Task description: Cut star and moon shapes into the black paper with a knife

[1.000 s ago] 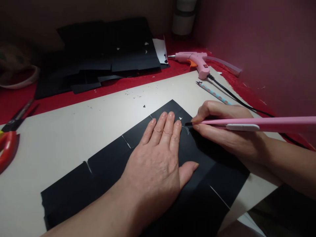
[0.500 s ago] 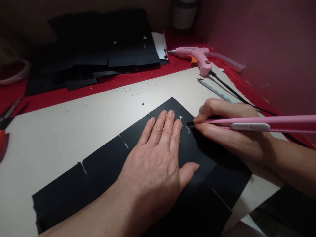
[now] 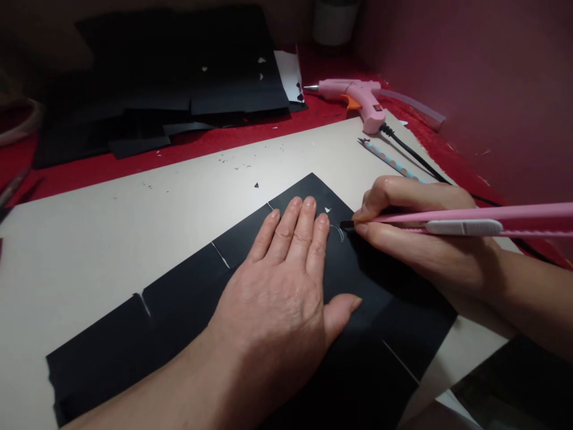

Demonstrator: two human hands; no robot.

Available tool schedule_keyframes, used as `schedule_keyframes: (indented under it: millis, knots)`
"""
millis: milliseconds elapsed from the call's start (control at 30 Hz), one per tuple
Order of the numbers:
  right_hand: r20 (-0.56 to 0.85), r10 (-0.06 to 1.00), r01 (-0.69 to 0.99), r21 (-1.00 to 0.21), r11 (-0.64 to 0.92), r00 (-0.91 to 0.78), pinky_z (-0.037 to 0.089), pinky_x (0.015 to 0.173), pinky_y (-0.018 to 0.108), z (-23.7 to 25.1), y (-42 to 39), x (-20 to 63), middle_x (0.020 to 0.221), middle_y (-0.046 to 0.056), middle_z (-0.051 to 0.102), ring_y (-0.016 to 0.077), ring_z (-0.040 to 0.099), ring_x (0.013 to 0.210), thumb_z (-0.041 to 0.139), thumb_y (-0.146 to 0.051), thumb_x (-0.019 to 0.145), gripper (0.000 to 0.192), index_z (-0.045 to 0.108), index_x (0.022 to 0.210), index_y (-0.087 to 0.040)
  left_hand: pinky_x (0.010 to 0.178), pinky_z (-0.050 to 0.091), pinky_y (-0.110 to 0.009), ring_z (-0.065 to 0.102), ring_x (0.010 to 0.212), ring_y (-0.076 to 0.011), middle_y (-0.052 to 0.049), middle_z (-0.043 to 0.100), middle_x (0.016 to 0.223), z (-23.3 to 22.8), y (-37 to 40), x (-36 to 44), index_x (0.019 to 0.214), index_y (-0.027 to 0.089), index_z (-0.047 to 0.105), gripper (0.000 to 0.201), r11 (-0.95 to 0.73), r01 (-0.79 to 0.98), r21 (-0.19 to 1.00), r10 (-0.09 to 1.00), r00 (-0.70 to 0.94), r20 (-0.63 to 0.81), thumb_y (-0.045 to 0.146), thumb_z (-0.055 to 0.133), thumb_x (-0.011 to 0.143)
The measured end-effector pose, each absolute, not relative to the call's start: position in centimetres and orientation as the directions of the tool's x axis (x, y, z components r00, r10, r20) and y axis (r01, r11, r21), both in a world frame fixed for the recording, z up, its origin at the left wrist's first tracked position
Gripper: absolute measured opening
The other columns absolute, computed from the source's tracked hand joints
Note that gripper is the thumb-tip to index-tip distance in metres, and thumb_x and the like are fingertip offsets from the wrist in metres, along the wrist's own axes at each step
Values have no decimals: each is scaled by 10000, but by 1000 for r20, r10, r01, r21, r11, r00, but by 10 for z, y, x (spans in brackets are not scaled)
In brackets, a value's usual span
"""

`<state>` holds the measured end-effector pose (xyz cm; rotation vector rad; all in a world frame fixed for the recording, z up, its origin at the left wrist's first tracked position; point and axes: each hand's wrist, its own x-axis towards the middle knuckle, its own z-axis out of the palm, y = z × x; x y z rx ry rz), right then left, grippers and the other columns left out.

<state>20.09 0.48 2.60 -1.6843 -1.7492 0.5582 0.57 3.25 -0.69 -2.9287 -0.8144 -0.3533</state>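
Red covering spreads over the tabletop (image 3: 322, 113) beyond the black sheet (image 3: 179, 304), and a pink wall (image 3: 492, 77) rises off to the sheet's right. Directly beneath the black sheet lies a white board (image 3: 147, 233), and the sheet rests on it at a slant, one corner pointing away from the person.

On the middle of the black sheet, the left hand (image 3: 277, 286) lies palm down, fingers straight and gripping nothing, thumb held out to the side. Above the sheet's far right part, the right hand (image 3: 425, 257) has its fingers closed around a pink craft knife (image 3: 528, 218). Its dark tip is at a curved white line (image 3: 342, 235) on the black sheet; whether it presses into the sheet cannot be told. Near the sheet's far corner sits a small pale triangle (image 3: 327, 209), and short pale slits run inward from its far left edge, with another at its near right side.

Just beyond the black sheet are a black triangular scrap (image 3: 256, 186) and scattered dark crumbs (image 3: 233, 164). To the sheet's far right lie a blue spotted pencil (image 3: 391, 160) and, farther from it, a pink glue gun (image 3: 353, 95) with an orange trigger and a black cord (image 3: 412, 152). Well beyond the black sheet rests a pile of dark sheets (image 3: 224, 89).
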Motion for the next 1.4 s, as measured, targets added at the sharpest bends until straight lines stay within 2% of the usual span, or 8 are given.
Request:
schedule_keyframes:
  millis: [200,367,533,800,1000,1200,1300,1400]
  knots:
    - [173,985,695,-711,108,23,365,516,292,26,6,202,634,-39,603,120,503,582,631,-149,781,154,563,670,-233,1167,385,-536,391,1461,-380,-273,422,1537,-6,33,4,1447,-39,492,740,-858,513,34,507,833,220,554,341,1031]
    - [157,987,655,-743,137,-28,383,533,307,29,8,202,662,-19,611,147,525,615,604,-99,766,168,578,676,-238,1176,386,-518,318,1512,-333,-177,339,1623,3,47,-10,1536,73,403,799,-866,478,147,496,859,130,656,414,989]
    - [72,996,632,-770,85,-46,325,464,282,35,13,203,605,-34,554,115,438,543,604,-60,742,184,570,662,-222,1208,311,-552,294,1518,-344,-195,297,1625,9,51,-10,1548,53,358,853,-889,456,44,458,889,28,661,481,963]
    - [103,986,625,-763,162,-130,325,460,244,34,27,203,566,-51,536,90,453,537,602,-55,713,144,599,655,-187,1240,193,-529,96,1544,-389,-272,115,1641,14,26,15,1574,3,206,967,-727,663,-179,686,689,-235,742,329,962]
    - [126,985,663,-728,171,-116,376,508,257,30,33,207,618,-39,598,109,505,584,619,-11,695,192,600,657,-198,1200,253,-565,305,1477,-486,-383,297,1565,10,15,23,1549,-46,277,954,-684,675,-276,718,689,-94,715,317,975]
    - [208,974,655,-725,212,-85,363,518,273,24,26,205,630,-42,587,110,498,587,609,8,710,218,579,666,-203,1111,374,-577,501,1325,-471,-326,518,1426,11,19,22,1534,23,397,928,-682,696,-224,710,704,24,738,386,942]
    - [247,966,659,-716,233,-73,360,523,275,20,23,204,646,-40,592,112,503,600,605,-15,726,187,587,680,-196,1135,349,-583,472,1354,-474,-327,499,1449,9,22,21,1531,-5,386,965,-686,705,-181,715,699,11,749,401,929]
    - [271,959,671,-696,256,-85,359,536,275,17,22,203,639,-43,586,112,498,602,601,-35,737,167,588,686,-194,1206,261,-552,309,1483,-465,-348,351,1564,5,24,20,1527,-56,346,996,-710,692,-131,698,716,1,745,374,935]
